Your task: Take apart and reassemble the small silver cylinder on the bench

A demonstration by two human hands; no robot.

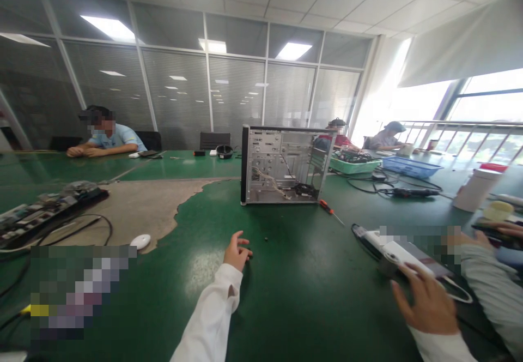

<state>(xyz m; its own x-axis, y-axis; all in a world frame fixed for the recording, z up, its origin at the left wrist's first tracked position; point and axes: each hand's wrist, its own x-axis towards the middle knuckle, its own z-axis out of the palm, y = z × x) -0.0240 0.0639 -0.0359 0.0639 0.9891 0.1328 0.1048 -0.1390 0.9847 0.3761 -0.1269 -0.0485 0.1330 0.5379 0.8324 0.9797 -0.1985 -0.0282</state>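
Note:
My left hand hovers over or rests on the green table, its fingers loosely bent and apart with nothing in them. A tiny dark piece, too small to name, lies to its right. Farther back stands an opened computer case, upright, its inside with loose cables facing me. A screwdriver with an orange and black handle lies by the case's right corner. My right hand is spread beside a long white device with a dark round part; whether the fingertips touch it cannot be told.
Left lie circuit boards, cables and a white oval object. At right are a green basket, a blue basket, a white bottle and another person's sleeve. Several people sit around the table.

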